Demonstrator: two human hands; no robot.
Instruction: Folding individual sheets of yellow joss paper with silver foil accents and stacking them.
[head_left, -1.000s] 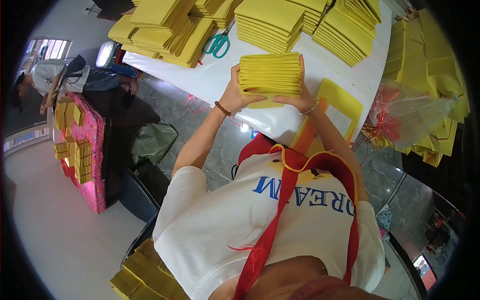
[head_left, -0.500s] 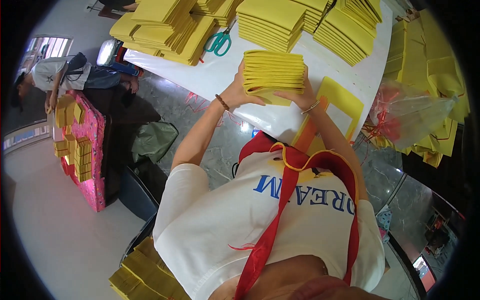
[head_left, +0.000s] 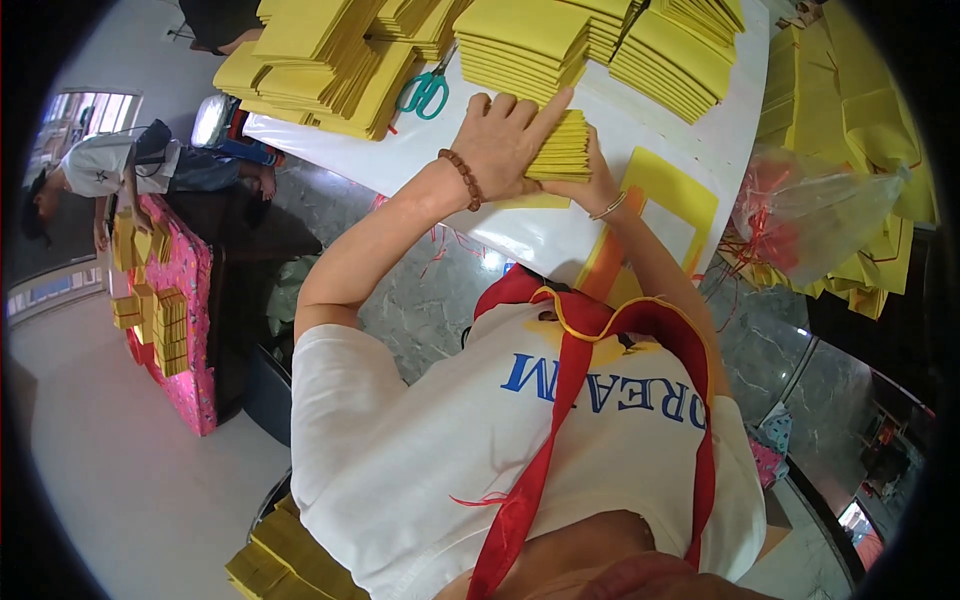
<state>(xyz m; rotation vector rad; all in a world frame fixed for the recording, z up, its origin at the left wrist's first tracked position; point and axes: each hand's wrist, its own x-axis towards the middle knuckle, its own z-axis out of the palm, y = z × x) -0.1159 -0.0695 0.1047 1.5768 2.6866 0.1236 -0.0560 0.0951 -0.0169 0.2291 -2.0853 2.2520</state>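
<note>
Bundle of yellow sheets (head_left: pixel 560 155), likely light, pliable and best gripped by its sides, is clamped over the counter (head_left: pixel 385 160) by right fingers (head_left: pixel 597 165), the hold of left fingers (head_left: pixel 518 113) unclear.

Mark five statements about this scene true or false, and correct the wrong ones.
1. The left hand and the right hand are both on one small yellow stack. True.
2. The scissors are gripped in the right hand. False: they lie on the white table, to the left of that stack.
3. A brown bead bracelet is on the left wrist. True.
4. The clear plastic bag is at the far left of the picture. False: it is on the right, past the table's edge.
5. More yellow stacks stand toward the far side of the white table. True.
</note>
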